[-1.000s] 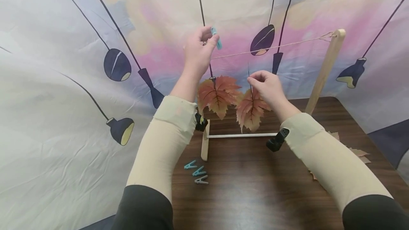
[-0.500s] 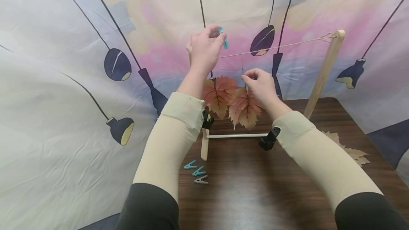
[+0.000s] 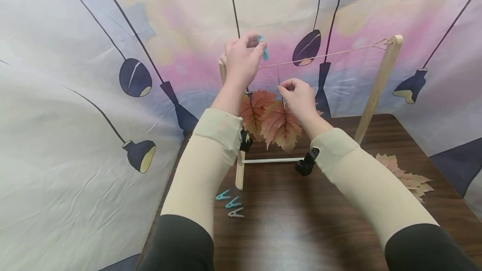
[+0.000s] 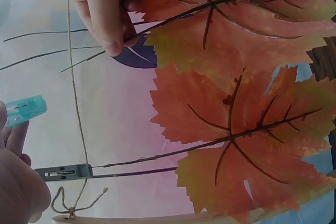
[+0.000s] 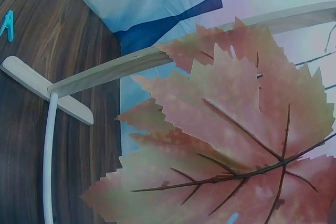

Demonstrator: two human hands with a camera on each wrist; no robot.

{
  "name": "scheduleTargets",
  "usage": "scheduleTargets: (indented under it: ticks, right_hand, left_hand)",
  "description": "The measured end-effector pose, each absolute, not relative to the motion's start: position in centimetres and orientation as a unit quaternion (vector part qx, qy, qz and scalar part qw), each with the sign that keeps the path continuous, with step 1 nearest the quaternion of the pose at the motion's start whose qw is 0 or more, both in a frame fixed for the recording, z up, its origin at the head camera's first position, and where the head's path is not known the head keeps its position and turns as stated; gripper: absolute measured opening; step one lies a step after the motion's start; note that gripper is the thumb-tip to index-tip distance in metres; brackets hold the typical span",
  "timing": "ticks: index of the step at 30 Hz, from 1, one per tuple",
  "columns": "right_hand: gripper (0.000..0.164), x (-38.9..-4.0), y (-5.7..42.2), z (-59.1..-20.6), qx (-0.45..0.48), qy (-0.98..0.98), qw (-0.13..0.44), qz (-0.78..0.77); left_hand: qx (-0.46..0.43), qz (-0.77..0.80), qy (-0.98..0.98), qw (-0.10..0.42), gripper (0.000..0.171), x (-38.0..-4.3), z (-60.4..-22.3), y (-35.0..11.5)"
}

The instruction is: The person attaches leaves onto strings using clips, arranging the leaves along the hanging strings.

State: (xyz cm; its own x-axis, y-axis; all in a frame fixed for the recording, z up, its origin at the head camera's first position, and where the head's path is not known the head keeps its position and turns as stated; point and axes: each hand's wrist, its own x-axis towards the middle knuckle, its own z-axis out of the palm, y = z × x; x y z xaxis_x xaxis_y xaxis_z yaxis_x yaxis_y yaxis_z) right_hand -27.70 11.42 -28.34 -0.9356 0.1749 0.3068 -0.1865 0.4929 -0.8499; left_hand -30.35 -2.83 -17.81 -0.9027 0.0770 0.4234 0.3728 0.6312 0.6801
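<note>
- Right hand (image 3: pixel 299 97) and its red-orange, jagged maple leaf (image 3: pixel 280 126) have moved leftward in the head view since the earlier frames, so that leaf now overlaps the matching maple leaf hanging behind (image 4: pixel 252 135). Left hand (image 3: pixel 242 60) sits farther right than in the earliest frame.
- The right grip is narrow, thumb and fingertips pinching the thin dark stem (image 4: pixel 92 59). Its tip reaches up to the thin tan twine (image 3: pixel 331 54); whether they touch, I cannot tell.
- The left grip holds a small turquoise plastic clip (image 3: pixel 263 48) between thumb and fingers, just above the twine. How far its jaws are parted is unclear.
- A grey plastic clip (image 4: pixel 64 172) on the twine carries the hanging leaf by its stem, close to the left hand.
- Two turquoise clips (image 3: pixel 233 203) and another grey clip (image 3: pixel 236 213) lie on the dark wood-grain bench (image 3: pixel 293 229); more pale leaves (image 3: pixel 406 177) lie to the right.
- Likely trouble: so slim a stem could roll in a light pinch, letting the leaf twist.
- If stem and twine are not lined up, the turquoise clip might catch only one, and the leaf could fall.
- Overlapping edges could snag, or the left hand could knock the mounted grey clip, shifting the hanging leaf.
</note>
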Motion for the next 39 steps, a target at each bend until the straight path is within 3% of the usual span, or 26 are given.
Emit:
scheduleTargets:
  ticks: [17, 39]
  right_hand:
    - [0.024, -28.5, 11.0, -27.6, -0.002, -0.870, 0.180, 0.460]
    - [0.022, -28.7, 10.7, -27.3, -0.004, -0.873, 0.174, 0.455]
  left_hand:
    - [-0.100, -0.381, -0.904, 0.166, 0.035, -30.5, -18.0, -2.0]
    - [-0.123, -0.314, -0.917, 0.214, 0.031, -30.5, -18.3, -1.0]
